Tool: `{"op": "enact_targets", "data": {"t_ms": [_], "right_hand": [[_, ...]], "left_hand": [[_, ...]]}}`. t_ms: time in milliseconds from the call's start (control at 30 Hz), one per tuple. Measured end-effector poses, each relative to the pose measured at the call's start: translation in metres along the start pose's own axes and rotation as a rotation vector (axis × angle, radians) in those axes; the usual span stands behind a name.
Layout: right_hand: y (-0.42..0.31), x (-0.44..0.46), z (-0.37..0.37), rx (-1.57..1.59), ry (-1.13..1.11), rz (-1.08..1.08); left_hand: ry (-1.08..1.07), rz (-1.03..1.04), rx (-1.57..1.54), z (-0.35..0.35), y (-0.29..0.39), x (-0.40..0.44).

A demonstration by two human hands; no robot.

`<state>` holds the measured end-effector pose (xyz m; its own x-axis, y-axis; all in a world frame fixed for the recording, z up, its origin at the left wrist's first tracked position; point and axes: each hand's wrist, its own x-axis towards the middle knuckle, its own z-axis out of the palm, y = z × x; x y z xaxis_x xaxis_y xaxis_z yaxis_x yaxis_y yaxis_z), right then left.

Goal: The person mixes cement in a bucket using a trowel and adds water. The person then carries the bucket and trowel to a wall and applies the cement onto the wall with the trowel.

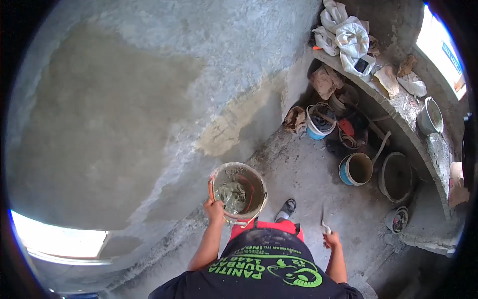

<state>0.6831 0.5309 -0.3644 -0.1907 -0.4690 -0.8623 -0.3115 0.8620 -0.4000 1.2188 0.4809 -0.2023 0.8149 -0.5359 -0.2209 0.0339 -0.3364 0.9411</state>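
Observation:
My left hand [214, 211] is closed on the rim of a bucket [256, 174], at its orange-edged side. The bucket is tilted so that I see inside, where wet grey mortar [232, 197] lies at the bottom. It hangs in front of my waist, close to the plastered wall. My right hand [331, 240] is lower and to the right, wrapped round the handle of a trowel [325, 225]. The trowel's blade is seen nearly edge-on, as a thin dark line pointing away from me.
The wall [99, 109] at left has darker damp patches. Under a curved concrete ledge [383, 97] stand a blue-and-white bucket [318, 130], another bucket [343, 173], a large round tub [382, 182] and a small pail [391, 219]. White sacks [351, 37] and a grey bucket [424, 119] rest on top.

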Motion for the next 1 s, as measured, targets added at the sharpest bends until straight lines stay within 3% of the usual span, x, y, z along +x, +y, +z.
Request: {"op": "enact_targets", "data": {"t_ms": [67, 100, 133, 167, 200, 267, 300, 333, 400, 433, 467, 500, 567, 633, 767, 900, 1000], "right_hand": [[0.105, 0.044, -0.006, -0.269, 0.065, 0.062], [0.148, 0.05, -0.011, -0.093, -0.018, 0.219], [0.126, 0.041, 0.0, -0.085, -0.02, 0.194], [0.273, 0.021, -0.026, -0.017, -0.016, 0.044], [0.342, 0.008, -0.033, 0.052, -0.013, -0.104], [0.346, -0.018, -0.015, 0.186, 0.0, -0.384], [0.364, -0.002, -0.007, 0.191, 0.003, -0.398], [0.365, 0.02, -0.001, 0.201, -0.019, -0.223], [0.341, 0.067, 0.008, 0.222, -0.058, 0.14], [0.346, 0.041, 0.009, 0.235, -0.074, 0.328], [0.313, 0.052, -0.009, 0.242, -0.061, 0.326], [0.276, -0.001, -0.003, 0.103, 0.121, 0.163], [0.184, -0.073, -0.008, -0.007, 0.116, 0.021], [0.148, -0.083, -0.02, -0.009, 0.087, -0.115], [0.055, -0.133, -0.012, -0.12, 0.072, -0.268], [0.012, -0.146, 0.015, -0.094, 0.083, -0.416], [-0.014, -0.136, 0.042, -0.361, 0.044, -0.482]], "left_hand": [[0.055, 0.055, 0.05, -0.014, -0.009, -0.002], [0.111, 0.01, 0.016, -0.024, -0.017, -0.004], [0.164, -0.034, -0.016, -0.035, -0.024, -0.006], [0.169, -0.016, -0.029, -0.048, -0.031, -0.009], [0.188, -0.02, -0.002, -0.062, -0.04, -0.011], [0.206, -0.022, 0.021, -0.094, -0.056, -0.024], [0.218, -0.057, 0.009, -0.107, -0.061, -0.029], [0.227, -0.1, 0.001, -0.122, -0.07, -0.037], [0.242, -0.088, -0.043, -0.147, -0.09, -0.052], [0.261, -0.081, -0.077, -0.161, -0.1, -0.063], [0.247, -0.084, -0.084, -0.171, -0.108, -0.073], [0.259, -0.101, -0.128, -0.178, -0.108, -0.084], [0.261, -0.129, -0.173, -0.19, -0.115, -0.106], [0.396, -0.161, -0.112, -0.21, -0.127, -0.124], [0.321, -0.098, -0.194, -0.253, -0.162, -0.145], [0.455, -0.244, -0.079, -0.275, -0.152, -0.192], [0.504, -0.179, -0.053, -0.276, -0.189, -0.189]]}}
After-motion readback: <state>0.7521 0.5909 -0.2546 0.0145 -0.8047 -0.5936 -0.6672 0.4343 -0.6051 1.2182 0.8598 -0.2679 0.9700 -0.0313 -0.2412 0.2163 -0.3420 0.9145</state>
